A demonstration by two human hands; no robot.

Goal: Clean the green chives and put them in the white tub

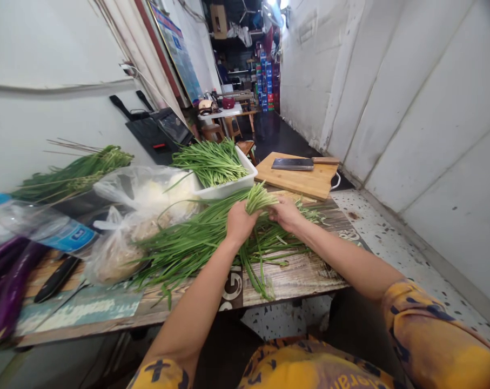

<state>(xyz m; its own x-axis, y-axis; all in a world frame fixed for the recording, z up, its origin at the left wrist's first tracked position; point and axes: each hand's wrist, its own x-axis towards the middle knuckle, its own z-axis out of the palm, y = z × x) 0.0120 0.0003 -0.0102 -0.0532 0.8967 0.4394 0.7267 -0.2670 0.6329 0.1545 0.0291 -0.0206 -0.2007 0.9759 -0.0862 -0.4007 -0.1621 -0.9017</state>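
My left hand (241, 220) is closed round a bunch of garlic chives (260, 199), its pale stalk ends pointing to the right. The long green leaves trail left and down across the table. At the stalk ends my right hand (287, 214) is closed in a pinch on the chives; its fingertips are partly hidden. More loose chives (273, 240) lie under and between both hands. Just behind, a white plastic tub (247, 162) holds a heap of trimmed-looking chives (212, 162).
A cleaver (292, 163) rests on a wooden cutting board (301, 179) at the back right. To the left are plastic bags (117, 254), a water bottle (62, 229), a black-handled knife (57, 278), purple eggplants (15, 286) and another bunch of greens (82, 173).
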